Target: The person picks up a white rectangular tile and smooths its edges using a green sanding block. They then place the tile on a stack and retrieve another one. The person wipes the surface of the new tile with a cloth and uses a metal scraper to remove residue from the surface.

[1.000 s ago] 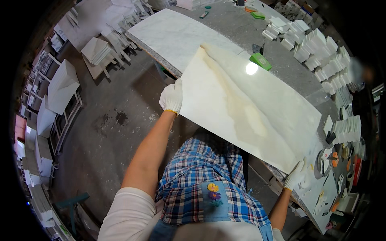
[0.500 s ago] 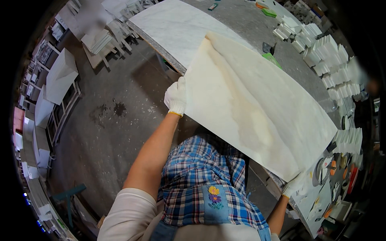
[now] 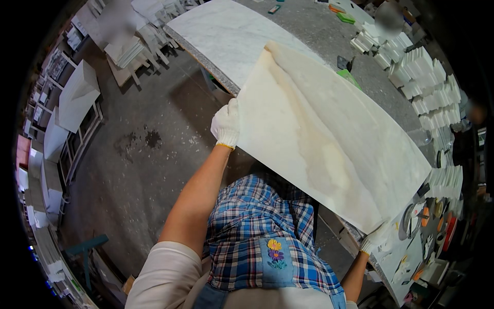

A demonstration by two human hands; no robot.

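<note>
A large cream-white stone slab [image 3: 319, 134] with faint brownish veins is tilted up off the grey workbench [image 3: 329, 36]. My left hand [image 3: 226, 123], in a white glove, grips the slab's left edge. My right hand [image 3: 374, 238], also gloved, holds the slab's lower right corner and is partly hidden behind it. Beyond the slab lies a second white marbled slab [image 3: 226, 36] flat on the bench. I wear a blue checked apron.
Stacks of small white tiles [image 3: 422, 77] line the bench's right side, with a green block [image 3: 350, 77] and small tools near them. Round tools and discs [image 3: 427, 226] lie at the lower right. White slabs on racks [image 3: 77, 98] stand left of the grey concrete floor [image 3: 134, 170].
The slab has been lifted and tilted higher toward me, covering more of the bench. Both hands have risen with it, still gripping its edges.
</note>
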